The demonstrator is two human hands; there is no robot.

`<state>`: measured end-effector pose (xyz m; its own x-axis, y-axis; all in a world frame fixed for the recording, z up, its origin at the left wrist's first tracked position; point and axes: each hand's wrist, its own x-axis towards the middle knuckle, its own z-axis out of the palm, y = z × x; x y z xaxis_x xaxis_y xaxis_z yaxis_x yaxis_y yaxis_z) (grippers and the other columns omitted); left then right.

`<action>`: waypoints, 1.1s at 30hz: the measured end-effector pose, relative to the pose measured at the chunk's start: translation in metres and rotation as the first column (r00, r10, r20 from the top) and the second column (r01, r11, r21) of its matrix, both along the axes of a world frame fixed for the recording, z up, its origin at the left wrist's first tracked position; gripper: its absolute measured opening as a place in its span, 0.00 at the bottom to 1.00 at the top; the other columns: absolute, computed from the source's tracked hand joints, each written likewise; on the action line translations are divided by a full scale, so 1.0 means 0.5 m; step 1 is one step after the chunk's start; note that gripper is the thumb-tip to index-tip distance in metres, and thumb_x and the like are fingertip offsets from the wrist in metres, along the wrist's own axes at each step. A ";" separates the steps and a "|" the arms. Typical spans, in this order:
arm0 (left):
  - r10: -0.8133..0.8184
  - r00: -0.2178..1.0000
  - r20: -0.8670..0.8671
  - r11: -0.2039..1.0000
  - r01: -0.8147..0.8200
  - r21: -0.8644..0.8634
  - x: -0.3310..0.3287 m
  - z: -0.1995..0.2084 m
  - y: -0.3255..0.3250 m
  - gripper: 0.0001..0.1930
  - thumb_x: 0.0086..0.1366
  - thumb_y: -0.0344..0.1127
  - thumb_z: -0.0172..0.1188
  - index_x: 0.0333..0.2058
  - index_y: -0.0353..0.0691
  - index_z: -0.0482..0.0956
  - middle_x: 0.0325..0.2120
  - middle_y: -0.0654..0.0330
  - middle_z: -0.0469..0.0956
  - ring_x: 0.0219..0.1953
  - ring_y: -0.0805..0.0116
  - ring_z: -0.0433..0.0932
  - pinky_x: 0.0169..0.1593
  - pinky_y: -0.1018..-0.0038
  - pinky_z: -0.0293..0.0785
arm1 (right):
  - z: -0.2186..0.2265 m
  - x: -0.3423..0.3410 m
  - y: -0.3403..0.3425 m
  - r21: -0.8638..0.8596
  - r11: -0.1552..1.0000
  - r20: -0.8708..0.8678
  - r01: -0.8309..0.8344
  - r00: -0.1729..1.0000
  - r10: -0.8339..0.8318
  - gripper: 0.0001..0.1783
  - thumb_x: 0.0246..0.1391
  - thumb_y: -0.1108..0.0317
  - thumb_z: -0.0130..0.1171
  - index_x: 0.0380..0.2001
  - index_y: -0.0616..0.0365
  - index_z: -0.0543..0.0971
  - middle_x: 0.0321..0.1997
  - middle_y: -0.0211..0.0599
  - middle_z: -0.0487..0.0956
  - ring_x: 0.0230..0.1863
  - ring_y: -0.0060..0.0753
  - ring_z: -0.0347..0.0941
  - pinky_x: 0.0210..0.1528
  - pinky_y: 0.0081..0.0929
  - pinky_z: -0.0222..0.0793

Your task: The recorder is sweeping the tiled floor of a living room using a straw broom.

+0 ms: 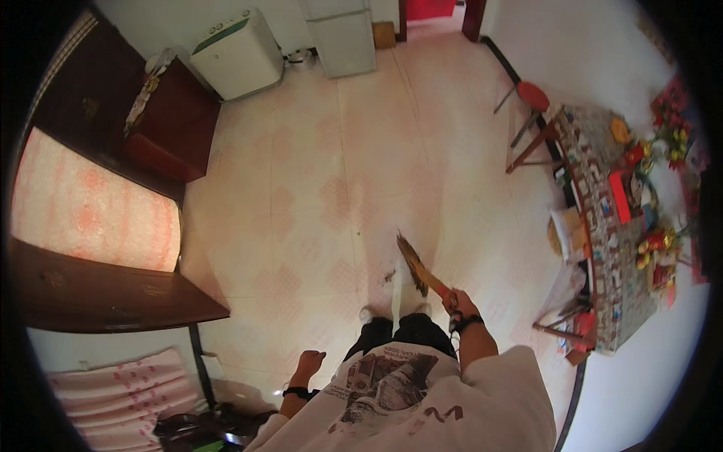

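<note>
Brown straw broom [413, 261] gripped in the right hand [462, 304]
Fingers close around its yellowish handle end, bristles reaching forward-left of them over the pale, pink-patterned floor [309, 181]; the left hand [310, 363] is curled fist-like.

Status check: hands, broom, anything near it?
Right hand closed on broom handle. Left hand curled, nothing visible in it. Broom head low over floor, contact unclear. Dark debris just left of it.
</note>
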<state>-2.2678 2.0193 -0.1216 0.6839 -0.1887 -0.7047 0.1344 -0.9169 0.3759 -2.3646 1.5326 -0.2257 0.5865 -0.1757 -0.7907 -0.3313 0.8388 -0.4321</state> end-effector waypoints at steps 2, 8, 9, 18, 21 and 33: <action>-0.039 0.999 0.032 0.998 0.041 -0.050 0.025 -0.062 0.006 0.21 0.52 0.48 0.49 0.21 0.32 0.75 0.24 0.42 0.73 0.31 0.47 0.71 0.37 0.60 0.66 | 0.051 -0.013 -0.035 0.281 0.917 -0.209 0.284 0.950 -0.231 0.15 0.53 0.61 0.41 0.16 0.55 0.65 0.11 0.29 0.66 0.09 0.24 0.60 0.09 0.14 0.56; -0.150 0.989 -0.004 0.988 0.150 -0.033 0.134 -0.099 -0.080 0.21 0.52 0.49 0.48 0.23 0.33 0.77 0.26 0.45 0.74 0.34 0.48 0.71 0.41 0.62 0.67 | 0.072 -0.074 -0.115 0.106 0.958 -0.233 0.266 0.943 -0.236 0.16 0.52 0.56 0.42 0.18 0.53 0.66 0.11 0.30 0.67 0.09 0.24 0.62 0.06 0.14 0.56; -0.133 0.991 -0.003 0.989 0.132 -0.066 0.151 -0.081 -0.114 0.21 0.52 0.49 0.49 0.24 0.33 0.77 0.27 0.45 0.74 0.35 0.48 0.71 0.41 0.62 0.67 | 0.046 -0.104 -0.140 0.099 0.952 -0.248 0.288 0.934 -0.257 0.17 0.52 0.54 0.40 0.17 0.52 0.66 0.10 0.29 0.67 0.08 0.24 0.62 0.06 0.14 0.55; -0.185 0.982 -0.047 0.983 0.185 0.002 0.262 -0.147 -0.287 0.21 0.56 0.49 0.46 0.29 0.35 0.77 0.33 0.47 0.74 0.37 0.50 0.71 0.42 0.62 0.66 | -0.117 -0.068 -0.371 0.397 0.834 -0.303 0.383 0.912 -0.275 0.28 0.47 0.36 0.34 0.14 0.48 0.65 0.10 0.28 0.65 0.11 0.25 0.62 0.08 0.18 0.58; -0.362 0.932 -0.013 0.926 0.361 0.110 0.292 -0.123 -0.342 0.16 0.56 0.43 0.43 0.29 0.39 0.77 0.27 0.50 0.75 0.34 0.49 0.73 0.38 0.58 0.68 | -0.091 0.000 -0.424 0.286 0.835 -0.370 0.470 0.858 -0.357 0.24 0.51 0.46 0.34 0.14 0.49 0.67 0.12 0.29 0.67 0.09 0.23 0.59 0.06 0.18 0.52; -0.107 0.990 0.089 0.993 0.101 0.062 0.452 -0.058 -0.570 0.18 0.53 0.47 0.46 0.25 0.38 0.78 0.27 0.50 0.76 0.34 0.50 0.72 0.39 0.61 0.68 | -0.107 0.315 -0.662 0.459 0.744 -0.314 0.485 0.872 -0.375 0.24 0.54 0.51 0.32 0.18 0.58 0.66 0.11 0.30 0.63 0.12 0.23 0.59 0.15 0.19 0.64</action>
